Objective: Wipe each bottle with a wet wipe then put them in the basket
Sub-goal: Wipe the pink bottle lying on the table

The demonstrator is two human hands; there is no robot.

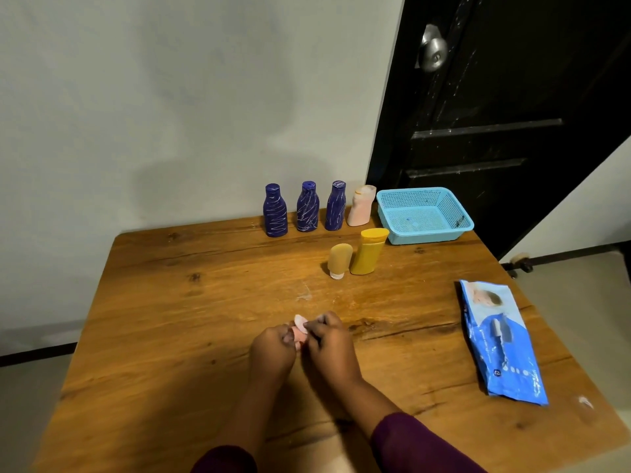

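A wooden counter (170, 302) with dark grain lines stands against a pale wall. At its rear edge is a row of upright bottles. The first dark blue bottle (275, 211) is streaked all over with thin whitish lines and has a blue cap.

Nearer the camera, the left hand (273, 346) reaches in from a purple sleeve (225, 460), its fingers curled round a small pink bottle (299, 328) held just above the counter's middle. Little of this bottle shows: a salmon-pink body and a pale oval top poking out between the two hands. Whether a wipe is pressed to it cannot be told.

Behind stands the second dark blue bottle (307, 208), marked with the same whitish streaks. The right hand (329, 343) meets the left, its fingers closed on the other side of the small pink bottle.

The third dark blue bottle (335, 207) ends the blue row. In front of it a small tan bottle (339, 259) stands on its white cap, just beside a taller yellow bottle (368, 252) with a yellow cap. A pale pink bottle (360, 206) stands at the rear, next to a light blue mesh basket (426, 237) at the counter's far right corner; no bottle is in it.

A blue wipes pack (502, 339) lies flat near the right edge. A black door (512, 97) with a metal knob (433, 49) stands behind.
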